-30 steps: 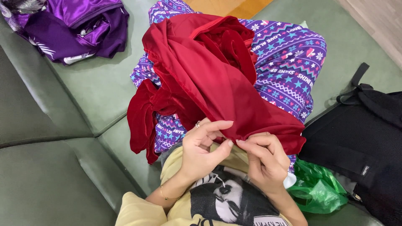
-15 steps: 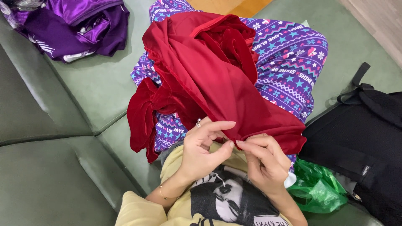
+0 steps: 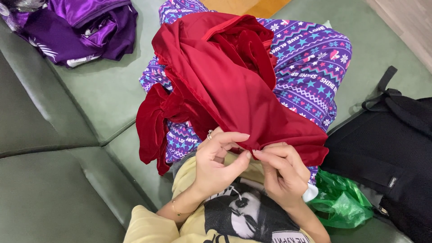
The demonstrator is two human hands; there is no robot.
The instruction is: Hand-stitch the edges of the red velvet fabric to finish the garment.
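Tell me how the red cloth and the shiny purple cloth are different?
The red cloth is held at its edge by the left hand and right hand; the purple cloth lies untouched. The red cloth is draped over patterned purple trousers on the person's lap; the purple cloth sits bunched on the green sofa. The red one looks matte, the purple glossy. Both are crumpled fabric.

Red garment (image 3: 234,90); purple star-patterned cloth (image 3: 310,67) — green sofa (image 3: 54,198).
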